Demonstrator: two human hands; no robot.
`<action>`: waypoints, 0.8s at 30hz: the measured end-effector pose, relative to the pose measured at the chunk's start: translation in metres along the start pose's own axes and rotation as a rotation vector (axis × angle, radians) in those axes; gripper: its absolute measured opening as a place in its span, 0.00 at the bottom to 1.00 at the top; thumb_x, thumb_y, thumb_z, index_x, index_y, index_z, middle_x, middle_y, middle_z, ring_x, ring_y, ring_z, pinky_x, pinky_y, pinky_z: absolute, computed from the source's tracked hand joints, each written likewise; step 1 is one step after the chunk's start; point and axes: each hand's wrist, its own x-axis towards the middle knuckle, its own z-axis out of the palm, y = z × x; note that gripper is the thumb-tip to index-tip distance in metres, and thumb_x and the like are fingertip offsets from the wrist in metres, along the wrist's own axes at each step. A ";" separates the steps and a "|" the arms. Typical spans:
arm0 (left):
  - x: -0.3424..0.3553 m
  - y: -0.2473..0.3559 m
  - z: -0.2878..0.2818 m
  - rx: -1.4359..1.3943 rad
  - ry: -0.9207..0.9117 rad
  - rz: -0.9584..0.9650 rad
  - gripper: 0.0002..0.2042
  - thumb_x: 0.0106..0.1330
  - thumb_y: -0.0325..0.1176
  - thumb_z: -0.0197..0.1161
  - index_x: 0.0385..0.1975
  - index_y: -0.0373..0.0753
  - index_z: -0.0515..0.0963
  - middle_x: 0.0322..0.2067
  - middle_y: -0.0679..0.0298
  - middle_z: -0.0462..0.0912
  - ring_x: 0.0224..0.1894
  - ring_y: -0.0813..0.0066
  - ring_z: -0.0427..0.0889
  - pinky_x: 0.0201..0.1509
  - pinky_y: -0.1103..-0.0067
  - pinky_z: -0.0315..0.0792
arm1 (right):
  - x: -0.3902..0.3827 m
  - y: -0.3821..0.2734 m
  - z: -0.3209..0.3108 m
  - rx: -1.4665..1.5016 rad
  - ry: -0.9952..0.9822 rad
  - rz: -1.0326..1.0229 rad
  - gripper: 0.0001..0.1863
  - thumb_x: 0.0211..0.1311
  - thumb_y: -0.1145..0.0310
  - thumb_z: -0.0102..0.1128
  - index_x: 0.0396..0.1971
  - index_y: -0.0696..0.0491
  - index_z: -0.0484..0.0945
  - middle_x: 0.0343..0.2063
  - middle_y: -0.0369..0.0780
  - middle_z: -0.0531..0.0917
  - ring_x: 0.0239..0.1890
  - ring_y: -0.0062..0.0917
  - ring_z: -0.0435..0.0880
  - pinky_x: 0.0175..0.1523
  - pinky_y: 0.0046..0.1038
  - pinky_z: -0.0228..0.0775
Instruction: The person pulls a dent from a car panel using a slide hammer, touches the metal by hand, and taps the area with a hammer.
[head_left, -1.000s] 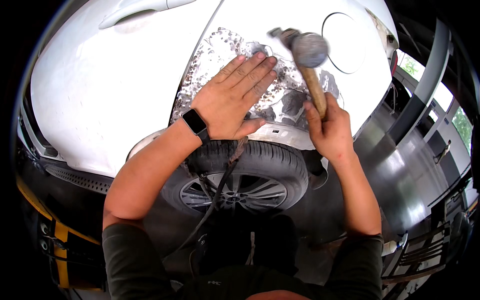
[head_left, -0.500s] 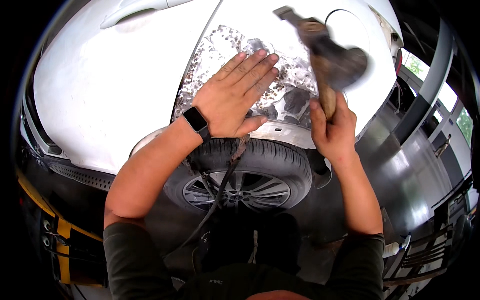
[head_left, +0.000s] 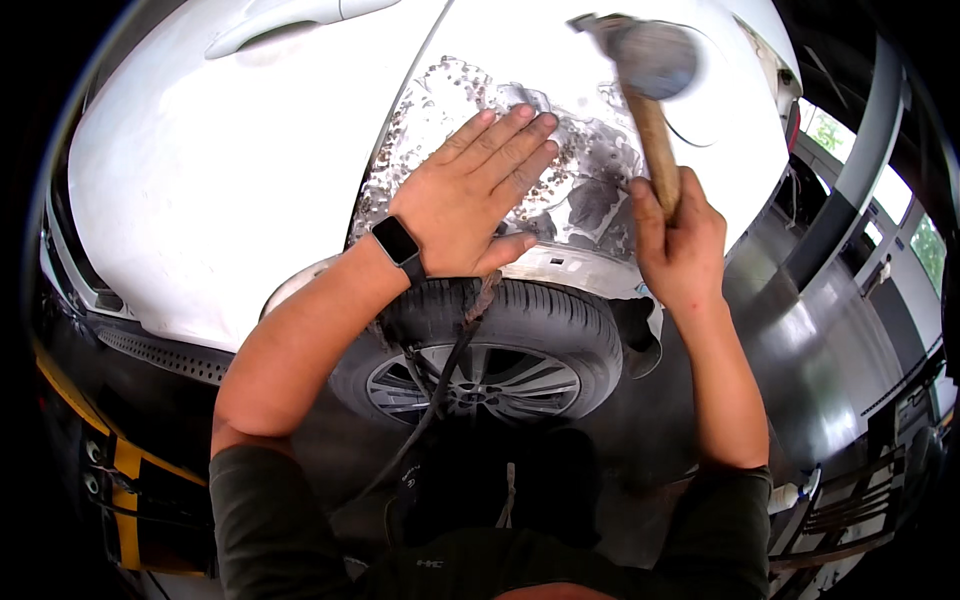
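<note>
My left hand [head_left: 475, 190] lies flat on the damaged area of a white car's rear panel [head_left: 600, 205], fingers spread and pointing up and to the right. Around it the paint is worn to bare grey metal, dotted with several small brownish spots. A dark watch [head_left: 396, 241] is on my left wrist. My right hand [head_left: 685, 245] is wrapped round the lower end of a wooden handle, holding a hammer [head_left: 655, 140] upright. The hammer's metal head is slightly blurred, up and to the right of my left hand.
Below the panel is the rear wheel [head_left: 475, 385], with a dark cable [head_left: 440, 390] hanging in front of it. A yellow and black machine [head_left: 128, 490] stands at the lower left. At the lower right are a dark slatted rack [head_left: 850, 515] and a white bottle [head_left: 785, 497].
The hammer has turned in my right hand, its round face now toward me. My right hand has shifted slightly right and up. My left hand stays nearly in place on the panel.
</note>
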 end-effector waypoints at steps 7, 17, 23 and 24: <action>-0.001 0.000 0.001 0.007 0.006 0.003 0.43 0.65 0.52 0.60 0.75 0.31 0.59 0.78 0.51 0.55 0.82 0.53 0.50 0.84 0.60 0.43 | 0.000 0.008 -0.004 -0.150 -0.188 0.024 0.15 0.70 0.61 0.66 0.35 0.58 0.73 0.19 0.50 0.81 0.23 0.50 0.84 0.30 0.41 0.75; -0.002 0.002 0.002 0.017 0.006 -0.002 0.42 0.65 0.52 0.59 0.75 0.32 0.60 0.78 0.51 0.56 0.81 0.55 0.50 0.84 0.61 0.42 | 0.003 0.009 0.002 0.012 -0.130 0.067 0.14 0.70 0.63 0.66 0.38 0.57 0.73 0.20 0.50 0.81 0.24 0.51 0.83 0.29 0.41 0.75; 0.003 0.003 0.001 0.013 0.002 -0.006 0.41 0.66 0.53 0.59 0.75 0.33 0.61 0.78 0.51 0.56 0.81 0.54 0.51 0.84 0.61 0.43 | -0.008 0.000 -0.001 0.155 0.100 -0.150 0.16 0.71 0.62 0.65 0.33 0.57 0.70 0.16 0.51 0.78 0.21 0.52 0.81 0.27 0.43 0.72; 0.004 0.003 -0.001 0.015 -0.005 -0.003 0.41 0.66 0.53 0.59 0.75 0.33 0.61 0.78 0.51 0.55 0.82 0.55 0.50 0.84 0.60 0.43 | -0.002 0.002 -0.004 0.036 -0.030 -0.096 0.16 0.71 0.62 0.65 0.33 0.58 0.71 0.16 0.51 0.78 0.20 0.51 0.81 0.27 0.42 0.72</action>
